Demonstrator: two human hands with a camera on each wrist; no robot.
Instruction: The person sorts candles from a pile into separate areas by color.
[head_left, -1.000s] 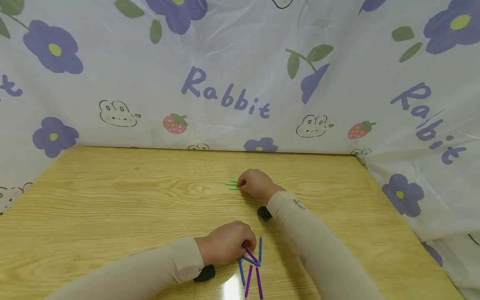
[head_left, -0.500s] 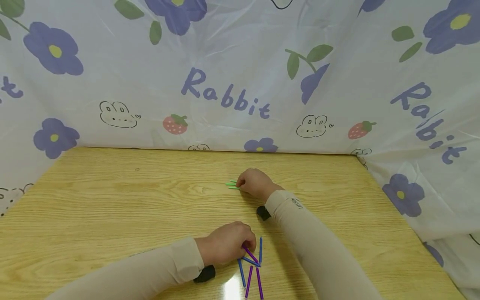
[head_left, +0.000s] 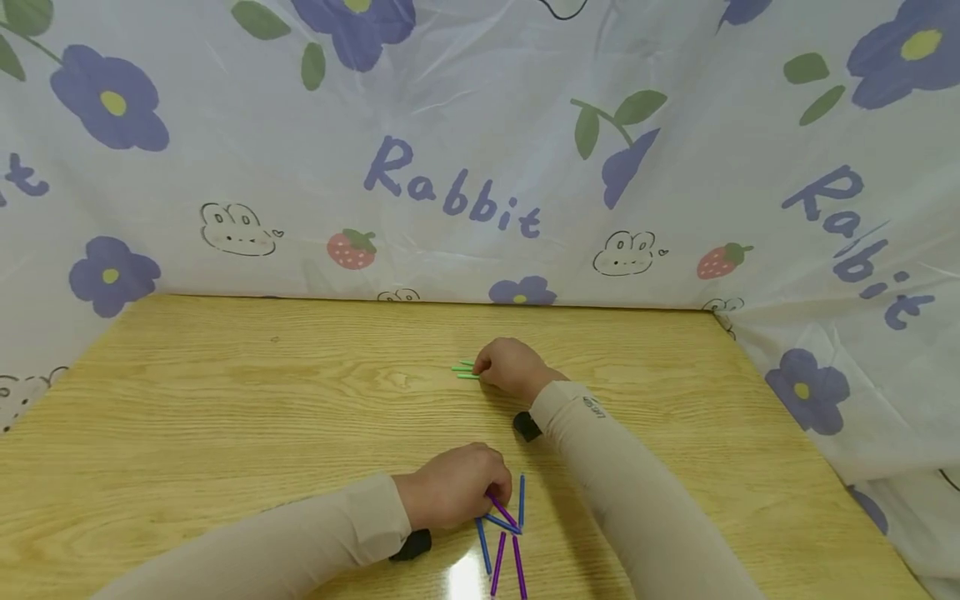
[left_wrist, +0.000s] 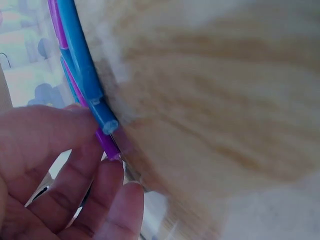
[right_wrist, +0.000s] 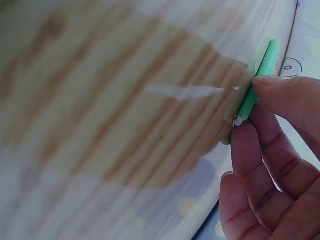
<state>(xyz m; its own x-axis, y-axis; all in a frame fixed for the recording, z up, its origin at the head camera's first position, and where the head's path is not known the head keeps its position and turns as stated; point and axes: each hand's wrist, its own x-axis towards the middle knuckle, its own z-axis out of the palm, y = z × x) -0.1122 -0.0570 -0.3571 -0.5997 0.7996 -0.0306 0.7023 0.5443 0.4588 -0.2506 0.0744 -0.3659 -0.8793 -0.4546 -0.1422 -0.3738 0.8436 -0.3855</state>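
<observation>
Far back on the table, my right hand [head_left: 513, 367] pinches a thin green stick [right_wrist: 260, 77] between thumb and fingers. More green sticks [head_left: 467, 376] lie beside its fingertips, partly hidden by the hand. Nearer the front, my left hand [head_left: 457, 487] holds the end of a purple stick [left_wrist: 106, 144] with thumb and fingertips. A blue stick [left_wrist: 82, 55] runs close past the thumb in the left wrist view. In the head view, the held purple stick slants down to the right and meets a slanting blue stick [head_left: 501, 523].
A blue stick [head_left: 522, 500] stands lengthwise right of the left hand. Below lie another blue stick [head_left: 483, 546] and two purple sticks, one leaning [head_left: 498, 562]. The wooden table [head_left: 262, 400] is bordered by a patterned cloth [head_left: 465, 100] at the back and sides.
</observation>
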